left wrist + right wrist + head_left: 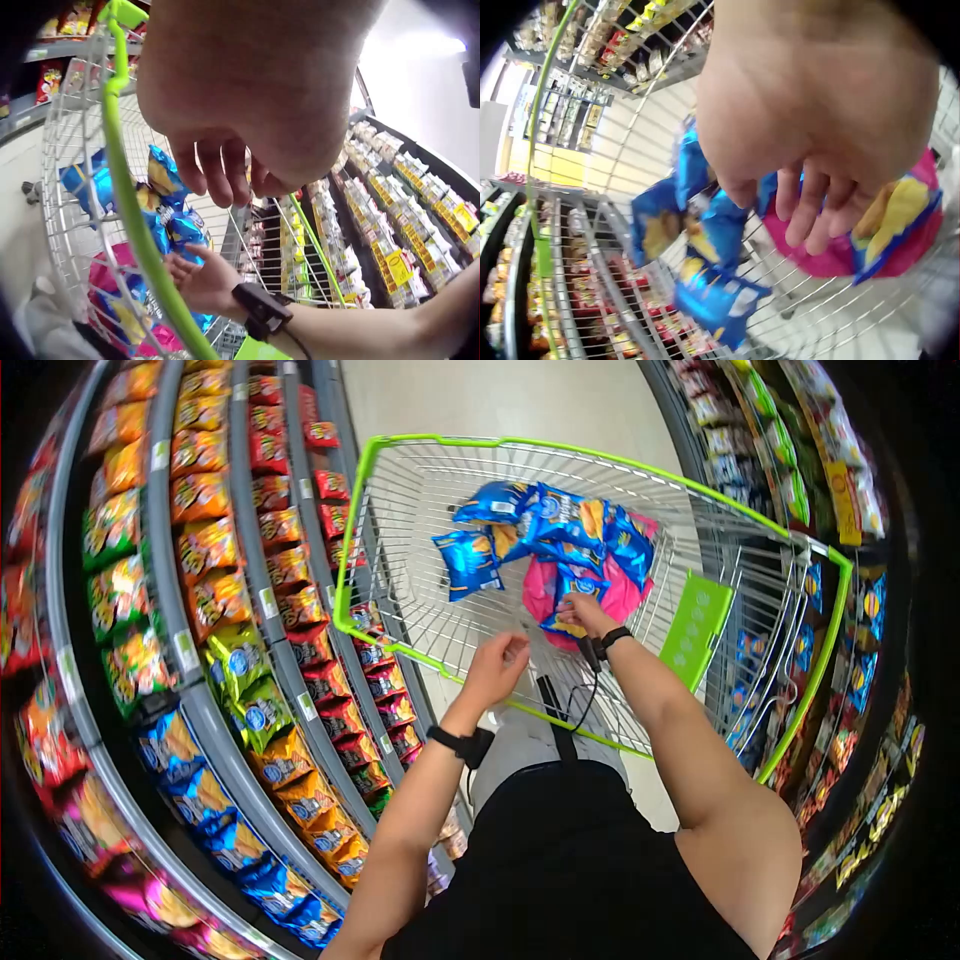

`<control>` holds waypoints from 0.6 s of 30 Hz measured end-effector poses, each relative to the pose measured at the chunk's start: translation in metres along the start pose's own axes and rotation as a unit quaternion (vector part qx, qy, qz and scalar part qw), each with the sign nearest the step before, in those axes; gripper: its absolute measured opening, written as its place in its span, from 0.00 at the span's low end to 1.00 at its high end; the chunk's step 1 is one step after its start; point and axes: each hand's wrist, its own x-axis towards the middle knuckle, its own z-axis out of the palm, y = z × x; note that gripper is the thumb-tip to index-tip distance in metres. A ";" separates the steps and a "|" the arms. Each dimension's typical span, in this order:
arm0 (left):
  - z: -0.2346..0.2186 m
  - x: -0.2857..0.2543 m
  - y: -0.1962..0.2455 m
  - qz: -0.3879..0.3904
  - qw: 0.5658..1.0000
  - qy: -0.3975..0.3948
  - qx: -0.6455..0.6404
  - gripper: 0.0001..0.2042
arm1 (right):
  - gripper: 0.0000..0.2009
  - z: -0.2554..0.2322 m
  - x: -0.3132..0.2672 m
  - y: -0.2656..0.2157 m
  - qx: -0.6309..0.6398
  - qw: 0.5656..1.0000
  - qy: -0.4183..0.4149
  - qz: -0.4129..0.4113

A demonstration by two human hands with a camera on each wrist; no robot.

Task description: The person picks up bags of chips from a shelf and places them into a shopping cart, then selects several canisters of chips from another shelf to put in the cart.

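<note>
Several blue snack bags (pixel 565 520) (pixel 90 184) (pixel 716 300) lie in a wire shopping cart, some on a bright pink item (pixel 540 588) (pixel 112 262) (pixel 802 251). Over the blue bag on the pink item is my right hand (pixel 585 615) (pixel 202 281) (pixel 817 127), its fingers loosely bent with nothing visible in them; whether it touches the bag I cannot tell. My left hand (pixel 500 668) (pixel 240 112) hangs by the cart's near green rim, fingers relaxed and empty.
The cart's green rim (pixel 620 472) surrounds the basket, with a green panel (pixel 697 630) at its right. Shelves of snack bags (pixel 205 495) run along the left, and more packets (pixel 785 445) line the right. Pale floor (pixel 440 395) shows beyond the cart.
</note>
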 end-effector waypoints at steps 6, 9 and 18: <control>0.058 0.127 -0.078 -0.108 0.982 -0.134 -0.075 0.13 | 0.17 -0.070 0.038 0.083 -0.078 0.971 0.225 -0.029; 0.075 0.162 -0.119 -0.215 0.954 -0.181 -0.101 0.16 | 0.27 -0.056 0.026 0.089 -0.001 0.983 0.179 0.036; 0.134 0.201 -0.136 -0.368 0.891 -0.252 -0.084 0.31 | 0.28 -0.066 0.007 0.064 0.094 0.990 0.055 0.086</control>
